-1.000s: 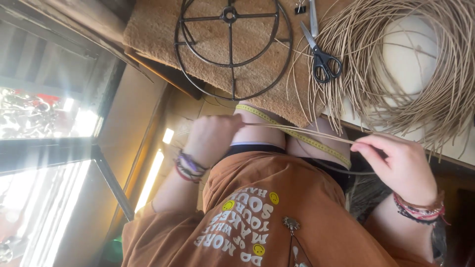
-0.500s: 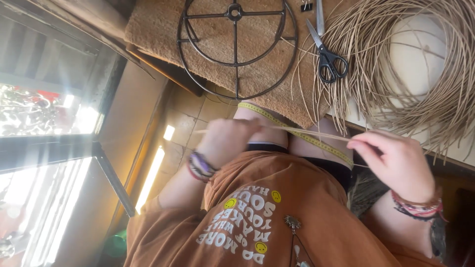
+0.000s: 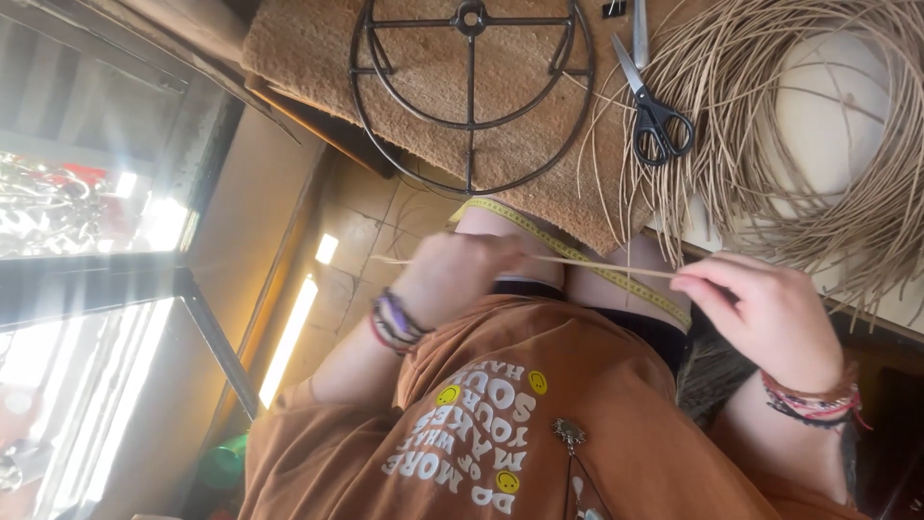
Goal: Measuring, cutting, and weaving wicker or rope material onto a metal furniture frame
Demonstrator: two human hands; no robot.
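Overhead, both hands (image 3: pixel 452 274) (image 3: pixel 770 313), fingers pinching reed strand (image 3: pixel 597 262); tape measure (image 3: pixel 568 252) across lap, scissors (image 3: pixel 654 106), wire frame (image 3: pixel 472 91) beyond

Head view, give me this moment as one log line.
left hand: pinches reed strand | right hand: pinches same strand | scissors: on mat, untouched

Craft workshop: coil of cane strands (image 3: pixel 818 144), round wire frame (image 3: pixel 472 91) on woven mat (image 3: pixel 318 39), scissors (image 3: pixel 654 106) on worktop; tiled floor (image 3: pixel 375 221) below.
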